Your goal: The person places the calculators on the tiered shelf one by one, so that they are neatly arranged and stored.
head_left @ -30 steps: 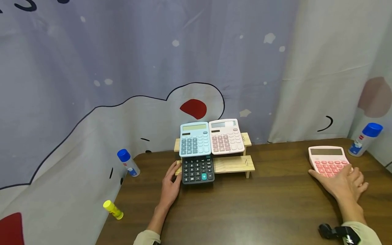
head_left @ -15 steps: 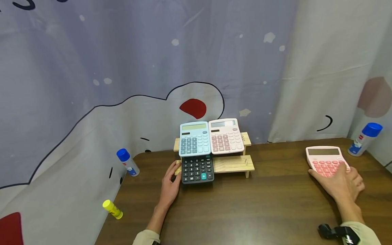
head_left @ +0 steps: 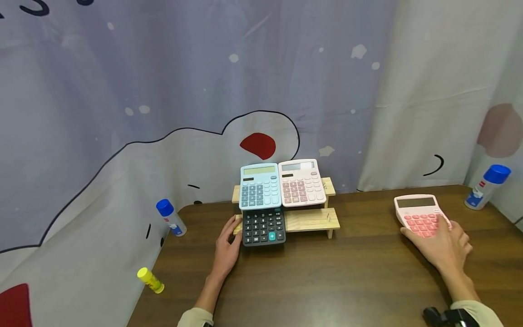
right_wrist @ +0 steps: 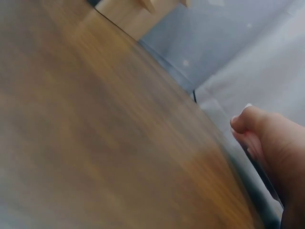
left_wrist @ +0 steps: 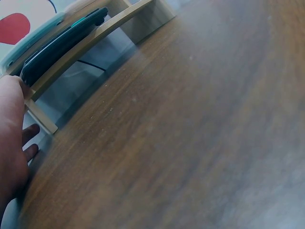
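My right hand [head_left: 444,247] grips a white calculator with pink keys [head_left: 421,220], thumb at its near left corner and fingers over its right side. In the right wrist view, the thumb [right_wrist: 264,126] shows at the right edge, covering most of what it holds. My left hand [head_left: 226,254] holds the left end of a two-step wooden stand [head_left: 312,220], beside a black calculator [head_left: 263,229] on the lower step. In the left wrist view, two fingertips [left_wrist: 31,143] curl near the stand's leg. On the upper step lean a light blue calculator [head_left: 260,186] and a pale pink calculator [head_left: 302,183].
A blue-capped white bottle [head_left: 171,218] stands left of the stand, and a similar bottle [head_left: 487,187] at the far right. A yellow glue stick [head_left: 150,280] is at the table's left edge. A printed curtain [head_left: 184,91] hangs behind the brown table [head_left: 327,281].
My right hand has shifted left with the pink-keyed calculator, away from the right bottle. The left hand and the stand have stayed where they were.
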